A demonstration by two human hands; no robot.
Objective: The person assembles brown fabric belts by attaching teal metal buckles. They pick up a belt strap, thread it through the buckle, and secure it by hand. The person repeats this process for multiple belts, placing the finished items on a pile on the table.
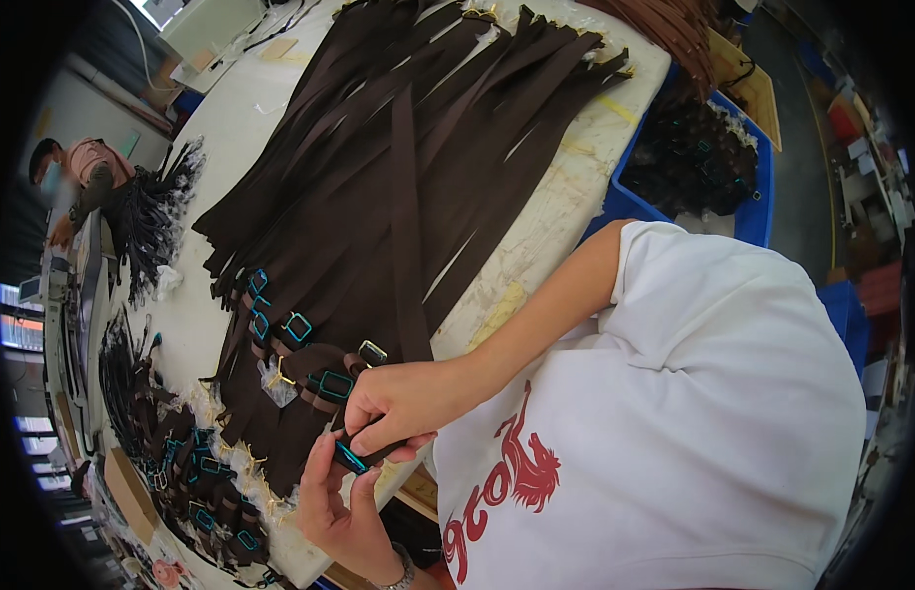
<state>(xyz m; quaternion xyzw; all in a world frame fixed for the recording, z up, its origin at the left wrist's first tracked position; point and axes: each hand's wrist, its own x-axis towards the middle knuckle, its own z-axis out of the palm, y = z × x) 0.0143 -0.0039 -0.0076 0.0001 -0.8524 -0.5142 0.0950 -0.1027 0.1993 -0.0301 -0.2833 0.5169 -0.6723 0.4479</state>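
Observation:
My right hand (403,398) and my left hand (341,501) meet at the table's near edge. Together they pinch a black rectangular buckle wrapped in blue film (350,456) on the end of a long dark brown strap (408,226). The strap runs away from me over a big fanned pile of brown straps (379,157). My left thumb rests on the buckle. My right fingers curl over the strap just above it.
Several finished strap ends with blue-wrapped buckles (296,327) lie left of my hands. A heap of buckles in clear bags (207,482) sits at the near left. A blue crate of dark parts (699,157) stands right of the white table (556,216). Another person (84,177) works far left.

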